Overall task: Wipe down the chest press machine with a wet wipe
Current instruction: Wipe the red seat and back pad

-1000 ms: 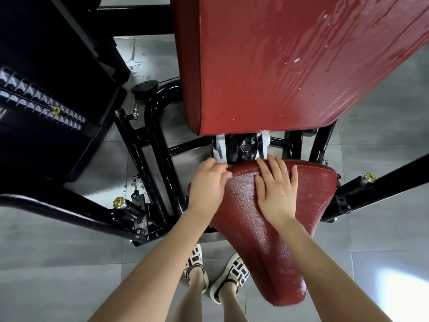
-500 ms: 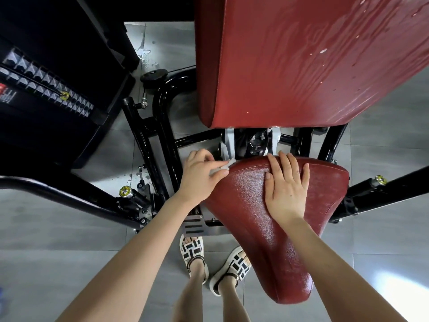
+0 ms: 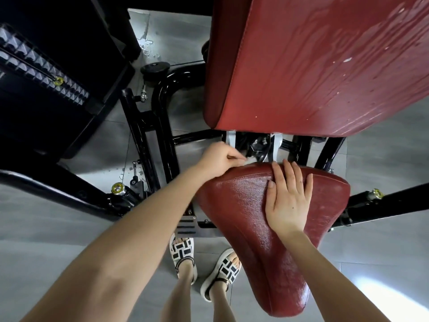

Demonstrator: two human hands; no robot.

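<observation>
The chest press machine has a red seat pad [image 3: 243, 217] below a large red back pad [image 3: 313, 66], both glistening wet. My left hand [image 3: 218, 160] sits at the seat's rear left corner with fingers curled, pinching a small white wet wipe [image 3: 249, 161] against the seat's back edge, near the white bracket [image 3: 231, 141]. My right hand [image 3: 287, 201] lies flat on top of the seat, fingers straight and spread, pointing toward the back pad.
Black frame tubes [image 3: 162, 126] run left of the seat. A black weight stack housing [image 3: 58, 89] fills the upper left. Black arms with yellow knobs [image 3: 118, 188] reach out on both sides. My sandalled feet [image 3: 183, 252] stand on grey floor tiles beside the seat.
My left hand has slid along the seat's back edge toward the bracket, with the wipe now showing at its fingertips. My right hand stays flat on the seat. The camera has shifted closer.
</observation>
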